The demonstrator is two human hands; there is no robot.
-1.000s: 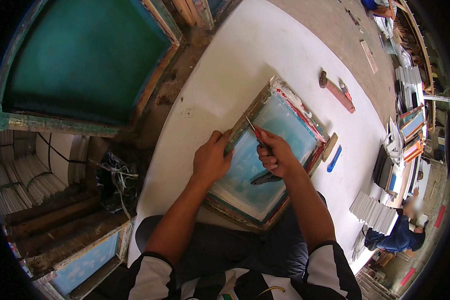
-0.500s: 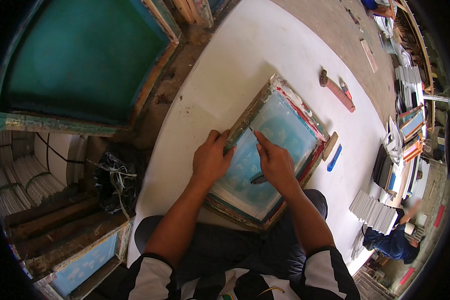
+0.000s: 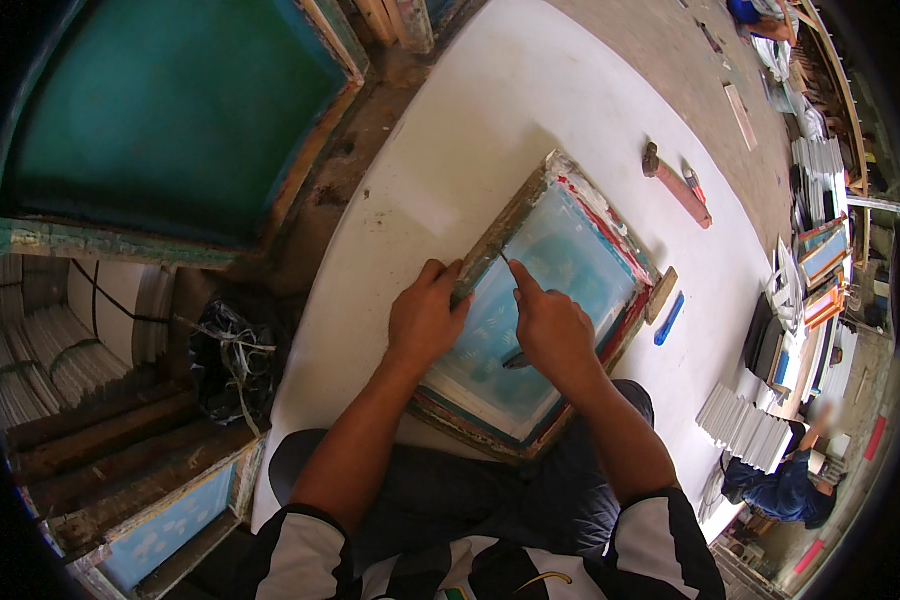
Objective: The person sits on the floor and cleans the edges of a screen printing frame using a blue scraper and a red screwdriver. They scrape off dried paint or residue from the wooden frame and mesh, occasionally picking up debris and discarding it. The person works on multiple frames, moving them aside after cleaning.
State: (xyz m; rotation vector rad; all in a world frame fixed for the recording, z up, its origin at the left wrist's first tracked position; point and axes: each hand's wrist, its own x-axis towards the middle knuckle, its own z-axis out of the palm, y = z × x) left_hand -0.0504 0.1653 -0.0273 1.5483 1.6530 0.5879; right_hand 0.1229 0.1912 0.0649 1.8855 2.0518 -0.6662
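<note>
A screen-printing frame (image 3: 580, 290) with a worn, paint-stained wooden border and pale blue mesh rests tilted across my lap and a white board. My left hand (image 3: 428, 312) grips its left rail, fingers over the wood and thumb toward the mesh. My right hand (image 3: 552, 325) is closed around a slim dark tool (image 3: 515, 360), its rear end showing under the palm. The forefinger stretches along it, and its thin tip meets the inner edge of the left rail. The tool's exact kind is mostly hidden by the hand.
On the white board (image 3: 420, 150) lie a hammer (image 3: 678, 186), a red-and-white tool (image 3: 692, 183), a small wood piece (image 3: 661, 295) and a blue cutter (image 3: 669, 320). A large green screen (image 3: 170, 120) stands at left, near a black plastic bag (image 3: 232, 360). Another person (image 3: 785, 485) sits far right.
My right hand has shifted slightly up along the left rail with the tool. The left hand keeps its grip on the frame, which has barely moved.
</note>
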